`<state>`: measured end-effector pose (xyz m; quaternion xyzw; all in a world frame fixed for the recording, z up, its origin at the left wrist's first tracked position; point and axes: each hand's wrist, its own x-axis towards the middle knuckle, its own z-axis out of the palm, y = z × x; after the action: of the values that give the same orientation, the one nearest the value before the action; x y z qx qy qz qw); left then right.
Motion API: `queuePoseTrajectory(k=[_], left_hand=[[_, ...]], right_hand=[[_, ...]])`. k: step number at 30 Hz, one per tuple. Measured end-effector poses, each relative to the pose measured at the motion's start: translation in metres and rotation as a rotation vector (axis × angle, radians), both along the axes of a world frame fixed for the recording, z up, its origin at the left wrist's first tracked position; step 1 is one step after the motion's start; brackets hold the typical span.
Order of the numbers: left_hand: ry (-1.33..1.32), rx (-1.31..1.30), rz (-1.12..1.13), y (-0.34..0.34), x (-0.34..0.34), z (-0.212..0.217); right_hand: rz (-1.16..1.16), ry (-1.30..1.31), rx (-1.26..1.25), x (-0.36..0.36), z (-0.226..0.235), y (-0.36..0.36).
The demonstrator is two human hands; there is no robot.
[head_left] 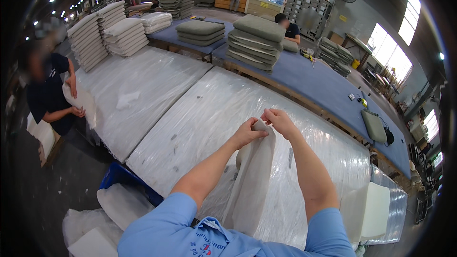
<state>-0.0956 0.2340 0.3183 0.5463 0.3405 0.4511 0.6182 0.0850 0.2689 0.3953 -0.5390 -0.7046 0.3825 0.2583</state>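
Note:
A long pale cushion (254,176) in a thin, off-white fabric cover stands on edge in front of me, running from my body toward the middle of the table. Its far end narrows to a corner between my two hands. My left hand (248,132) pinches the fabric at that corner from the left, thumb on top. Close beside it, my right hand (278,121) has its fingers closed at the corner's right side. Whether foam fills the cover right up to the corner is hidden by my fingers.
Clear plastic film wraps the table (190,114) under my arms. A white foam block (375,212) is at the right. Left, a co-worker (50,83) holds a pale pad (80,102). Beyond are a blue-topped table (314,78) with stacked grey-green cushions (254,43) and white stacks (124,38).

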Motion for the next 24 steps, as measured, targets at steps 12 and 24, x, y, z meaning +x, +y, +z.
queuePoseTrajectory(k=[12, 24], left_hand=[[0.018, 0.053, -0.064, -0.005, -0.007, -0.005], [-0.013, 0.063, 0.08, -0.022, 0.036, -0.011]], right_hand=[[-0.384, 0.425, -0.066, 0.012, -0.06, -0.005], [-0.502, 0.445, 0.344, -0.003, -0.054, -0.014]])
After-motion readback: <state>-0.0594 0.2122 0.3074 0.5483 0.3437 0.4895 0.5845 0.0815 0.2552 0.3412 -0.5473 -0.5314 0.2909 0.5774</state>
